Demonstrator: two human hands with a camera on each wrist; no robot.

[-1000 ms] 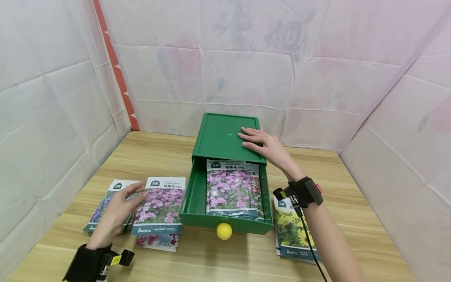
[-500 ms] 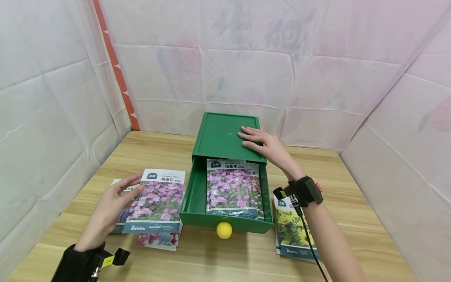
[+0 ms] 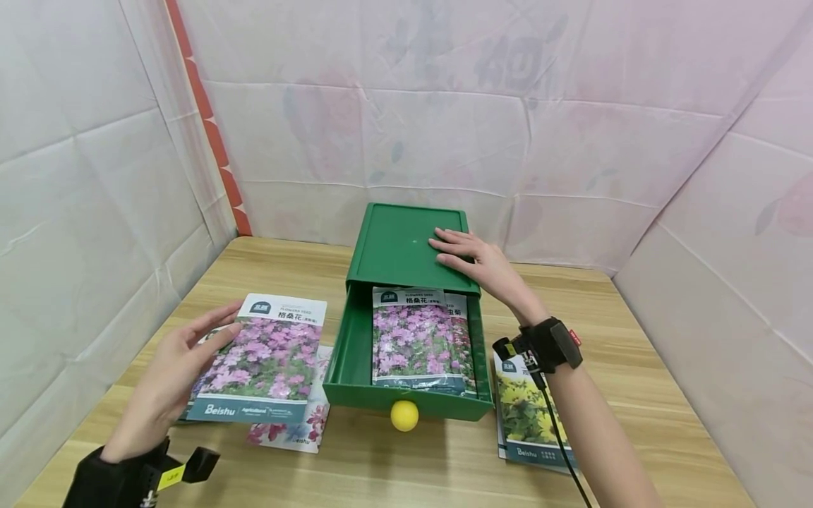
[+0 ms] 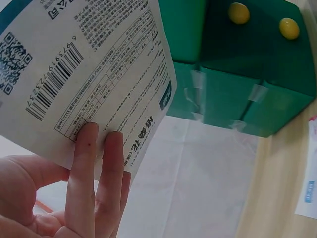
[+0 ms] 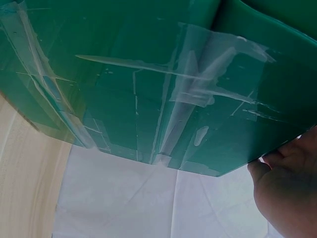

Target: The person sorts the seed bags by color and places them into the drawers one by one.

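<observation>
My left hand (image 3: 190,353) holds a seed packet (image 3: 260,360) with pink flowers, lifted and tilted above the table to the left of the green drawer box (image 3: 400,247). In the left wrist view my fingers (image 4: 84,178) lie behind the packet's printed back (image 4: 94,74). My right hand (image 3: 470,257) rests flat on the box's top near its right edge; its edge (image 5: 290,188) shows beside the taped green plastic (image 5: 148,89). The drawer (image 3: 343,353) stands pulled out, with flower seed packets (image 3: 416,339) lying in it and a yellow knob (image 3: 404,415) on its front.
More seed packets (image 3: 292,430) lie on the wooden table under the lifted one. A yellow-flower packet (image 3: 524,413) lies right of the drawer, partly under my right forearm. Pale sheet walls (image 3: 76,212) close in the left, back and right sides.
My left hand has lifted the pink-flower packet off the pile and drawn it up and leftward. The right hand and the drawer have stayed put.
</observation>
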